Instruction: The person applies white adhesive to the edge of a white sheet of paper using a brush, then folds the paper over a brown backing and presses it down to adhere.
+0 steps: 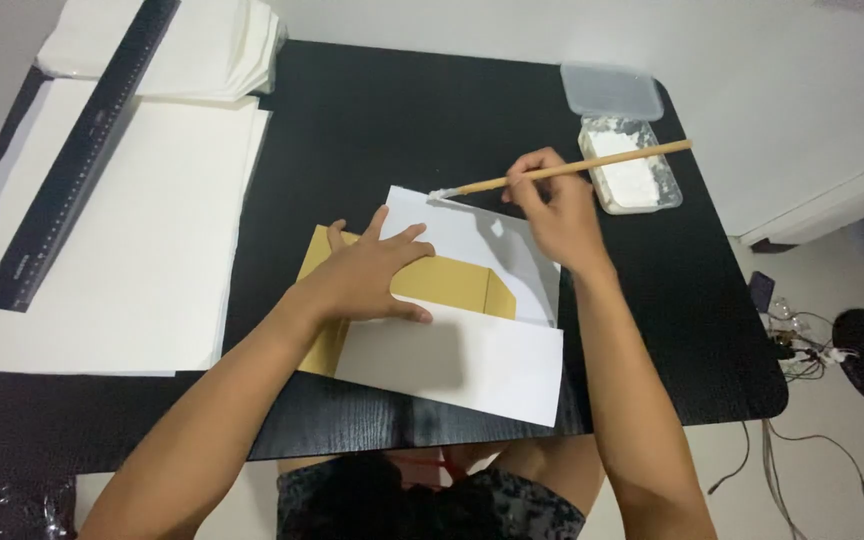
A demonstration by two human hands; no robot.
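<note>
Black surface (372, 110): white paper sheet (472, 360) near front edge, partly wrapping yellow card (442, 280). Left hand (367, 275) lies flat, fingers spread, on card. Right hand (552, 205) fingers pinch wooden brush (562, 170), tip at sheet's far corner. Paste tub (632, 170) sits at right edge.

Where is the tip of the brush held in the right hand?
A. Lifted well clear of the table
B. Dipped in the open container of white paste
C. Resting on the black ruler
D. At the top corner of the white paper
D: the right hand holds the wooden brush with its bristles at the upper corner of the white paper, away from the paste container.
</note>
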